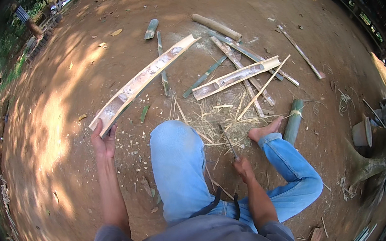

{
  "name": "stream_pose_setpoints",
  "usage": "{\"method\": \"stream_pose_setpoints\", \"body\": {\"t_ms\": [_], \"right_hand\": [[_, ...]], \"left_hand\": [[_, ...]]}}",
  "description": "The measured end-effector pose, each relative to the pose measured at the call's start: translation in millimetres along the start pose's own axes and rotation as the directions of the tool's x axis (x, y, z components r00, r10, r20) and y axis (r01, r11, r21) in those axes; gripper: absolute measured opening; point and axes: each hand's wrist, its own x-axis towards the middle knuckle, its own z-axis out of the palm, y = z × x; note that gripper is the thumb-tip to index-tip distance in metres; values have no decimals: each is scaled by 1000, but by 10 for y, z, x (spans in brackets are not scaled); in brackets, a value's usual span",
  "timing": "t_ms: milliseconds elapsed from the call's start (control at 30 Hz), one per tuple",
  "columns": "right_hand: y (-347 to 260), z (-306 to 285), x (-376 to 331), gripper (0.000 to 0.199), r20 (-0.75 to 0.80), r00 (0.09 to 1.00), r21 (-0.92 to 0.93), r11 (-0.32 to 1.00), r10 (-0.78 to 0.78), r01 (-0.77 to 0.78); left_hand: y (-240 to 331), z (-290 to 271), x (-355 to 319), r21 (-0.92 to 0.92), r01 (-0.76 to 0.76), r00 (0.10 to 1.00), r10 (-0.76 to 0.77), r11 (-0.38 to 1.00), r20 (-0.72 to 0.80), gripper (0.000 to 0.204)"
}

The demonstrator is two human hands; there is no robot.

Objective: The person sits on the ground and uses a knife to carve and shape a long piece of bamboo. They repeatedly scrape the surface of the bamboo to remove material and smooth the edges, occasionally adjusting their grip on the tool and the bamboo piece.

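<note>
Left hand (103,142) gripping near end of long split bamboo half (142,80), far end on the dirt. Right hand (243,166) closed on knife (228,142) (blade over shavings). Better to steady bamboo before cutting.

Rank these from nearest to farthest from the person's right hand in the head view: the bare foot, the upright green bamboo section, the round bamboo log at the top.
From the right hand:
1. Bare foot, just ahead, slightly right.
2. Green bamboo section, beyond the foot, farther right.
3. Round bamboo log, far ahead at the top.
</note>
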Motion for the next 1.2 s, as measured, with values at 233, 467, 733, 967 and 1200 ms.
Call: {"method": "stream_pose_setpoints", "body": {"t_ms": [233, 467, 733, 967, 1200], "right_hand": [[-258, 16, -112, 32, 46, 997, -9, 998, -59, 60], [386, 153, 83, 25, 39, 998, 3, 999, -54, 54], [35, 15, 56, 28, 222, 970, -182, 982, 95, -55], [313, 192, 164, 36, 155, 982, -323, 945, 112, -57], [233, 208, 155, 34, 128, 983, -306, 948, 134, -89]], "left_hand": [[-2013, -1320, 365, 508, 471, 859, -507, 721, -77, 58], [-2807, -1848, -746, 515, 619, 750, -641, 593, -163, 31], [-2541, -1211, -439, 646, 534, 768, -632, 545, -102, 27], [-3201, -6, 665, 771, 274, 814, -566, 575, 133, 27], [-4105, 1175, 1584, 916, -336, 929, -86, 218, 361, 56]]}}
